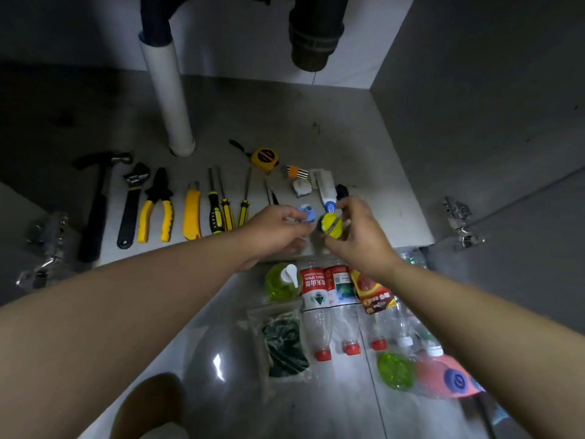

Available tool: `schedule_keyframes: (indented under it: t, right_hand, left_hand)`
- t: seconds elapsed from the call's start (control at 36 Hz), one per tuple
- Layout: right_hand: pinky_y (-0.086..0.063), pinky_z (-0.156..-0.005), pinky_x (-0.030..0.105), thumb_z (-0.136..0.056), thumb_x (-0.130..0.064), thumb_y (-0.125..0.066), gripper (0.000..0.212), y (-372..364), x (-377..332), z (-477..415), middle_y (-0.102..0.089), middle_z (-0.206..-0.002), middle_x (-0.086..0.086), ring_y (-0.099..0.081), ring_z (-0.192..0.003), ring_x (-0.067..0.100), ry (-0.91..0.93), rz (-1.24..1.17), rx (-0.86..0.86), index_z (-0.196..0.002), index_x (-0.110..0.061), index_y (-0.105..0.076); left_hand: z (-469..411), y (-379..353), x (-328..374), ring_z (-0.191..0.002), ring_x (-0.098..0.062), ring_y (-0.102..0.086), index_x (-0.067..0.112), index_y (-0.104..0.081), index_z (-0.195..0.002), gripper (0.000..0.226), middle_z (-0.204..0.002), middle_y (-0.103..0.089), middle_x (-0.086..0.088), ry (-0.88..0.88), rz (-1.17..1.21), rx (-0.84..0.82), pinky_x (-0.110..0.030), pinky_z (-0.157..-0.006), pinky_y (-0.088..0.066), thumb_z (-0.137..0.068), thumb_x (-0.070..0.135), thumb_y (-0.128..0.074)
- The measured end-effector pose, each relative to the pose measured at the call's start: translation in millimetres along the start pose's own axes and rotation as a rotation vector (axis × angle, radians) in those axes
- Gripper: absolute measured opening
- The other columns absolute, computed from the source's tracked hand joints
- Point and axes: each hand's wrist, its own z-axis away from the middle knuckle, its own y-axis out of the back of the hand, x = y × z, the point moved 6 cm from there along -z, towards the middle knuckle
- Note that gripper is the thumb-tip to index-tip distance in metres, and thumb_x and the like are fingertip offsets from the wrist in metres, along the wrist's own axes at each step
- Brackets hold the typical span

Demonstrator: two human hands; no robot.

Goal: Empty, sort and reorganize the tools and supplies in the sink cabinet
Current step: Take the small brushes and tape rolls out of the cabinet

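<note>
Head view: the right hand [357,239] pinches a small round yellow-green plastic disc [331,228] above the front edge of the matte grey cabinet floor [364,137]. The left hand [275,231] curls against a pale blue round plastic piece [307,213], and its fingers hide any grip. Yellow-handled steel pliers [156,210] lie flat to the left. Clear plastic bottles [319,321] lie outside the cabinet, partly covered by the right forearm.

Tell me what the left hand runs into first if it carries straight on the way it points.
The left hand points forward and right into the cabinet. First in line is the small blue round piece, directly before its fingers; whether they touch it is unclear.
</note>
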Motion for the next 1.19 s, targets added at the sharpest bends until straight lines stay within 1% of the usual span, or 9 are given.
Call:
schedule_keyframes:
  t: [0.14,0.28,0.42,0.53,0.72,0.86,0.94,1.03,1.19]
  right_hand:
    - [-0.052,-0.064,0.027,-0.069,-0.035,-0.088,0.071,-11,-37,8,-0.057,-0.104,0.0,-0.062,-0.073,0.013,0.085,-0.194,-0.098,-0.124,-0.026,-0.044]
    - [-0.059,-0.081,0.035,-0.073,-0.055,-0.079,0.065,5,2,-22,-0.055,-0.111,0.002,-0.065,-0.089,0.022,-0.096,-0.125,-0.062,-0.125,-0.024,-0.054]
    - [-0.046,-0.103,0.029,-0.085,-0.009,-0.064,0.036,9,49,-65,-0.061,-0.13,0.018,-0.06,-0.118,0.035,-0.174,0.136,-0.055,-0.12,-0.015,-0.069]
    - [-0.04,-0.093,0.021,-0.086,-0.012,-0.066,0.041,-8,64,-67,-0.064,-0.132,0.011,-0.061,-0.118,0.03,-0.323,0.231,-0.148,-0.126,-0.017,-0.068]
    - [-0.042,-0.076,0.027,-0.081,-0.011,-0.072,0.026,4,64,-39,-0.064,-0.11,0.014,-0.059,-0.093,0.031,-0.44,0.243,0.06,-0.105,-0.011,-0.062]
    - [-0.041,-0.072,0.026,-0.087,-0.012,-0.065,0.011,22,19,-22,-0.063,-0.09,0.003,-0.06,-0.086,0.026,-0.223,-0.002,0.196,-0.093,-0.014,-0.056]
    - [-0.048,-0.066,0.018,-0.087,-0.009,-0.068,0.023,15,-40,-9,-0.062,-0.088,-0.002,-0.064,-0.077,0.009,-0.025,-0.277,0.031,-0.101,-0.02,-0.053]
    - [-0.057,-0.052,0.033,-0.091,-0.004,-0.065,0.023,-7,-97,10,-0.063,-0.085,0.009,-0.068,-0.058,0.021,0.011,-0.482,-0.271,-0.102,-0.018,-0.05]
    - [-0.061,-0.054,0.037,-0.096,-0.01,-0.063,0.013,-82,-133,53,-0.07,-0.087,0.019,-0.072,-0.06,0.028,-0.073,-0.343,-0.726,-0.102,-0.019,-0.055]
  left_hand:
    - [4,-1,5,-0.101,-0.026,-0.074,0.01,-0.065,-0.125,0.029,-0.114,-0.074,-0.015,-0.002,0.154,-0.004,-0.036,-0.082,-0.064,-0.096,0.013,-0.069]
    - [4,33,-1,-0.086,-0.024,-0.075,0.005,-0.06,-0.127,0.029,-0.112,-0.072,-0.019,0.021,0.21,0.149,-0.026,-0.066,-0.063,-0.098,0.007,-0.064]
    - [13,56,-18,-0.075,-0.019,-0.078,0.004,-0.058,-0.122,0.025,-0.098,-0.075,-0.019,0.044,0.242,0.188,-0.024,-0.063,-0.063,-0.098,0.008,-0.064]
    - [21,63,-30,-0.078,-0.021,-0.077,0.003,-0.059,-0.125,0.028,-0.102,-0.074,-0.021,0.056,0.278,0.181,-0.025,-0.067,-0.063,-0.098,0.005,-0.064]
    - [43,73,-35,-0.098,-0.032,-0.075,0.005,-0.06,-0.126,0.03,-0.112,-0.072,-0.025,0.076,0.256,0.198,-0.031,-0.079,-0.063,-0.096,0.0,-0.064]
    - [86,80,-42,-0.105,-0.039,-0.072,0.001,-0.062,-0.122,0.027,-0.118,-0.065,-0.032,0.099,0.131,0.227,-0.035,-0.084,-0.062,-0.095,0.001,-0.066]
    - [114,89,-52,-0.099,-0.034,-0.075,0.003,-0.062,-0.122,0.028,-0.115,-0.067,-0.027,0.124,0.085,0.234,-0.035,-0.086,-0.062,-0.095,0.003,-0.068]
    - [135,100,-67,-0.098,-0.034,-0.075,-0.001,-0.059,-0.121,0.028,-0.114,-0.069,-0.026,0.166,0.094,0.262,-0.039,-0.09,-0.061,-0.095,0.003,-0.068]
    - [143,118,-117,-0.086,-0.031,-0.074,-0.005,-0.057,-0.123,0.03,-0.114,-0.07,-0.03,0.263,0.101,0.332,-0.031,-0.074,-0.063,-0.095,0.002,-0.067]
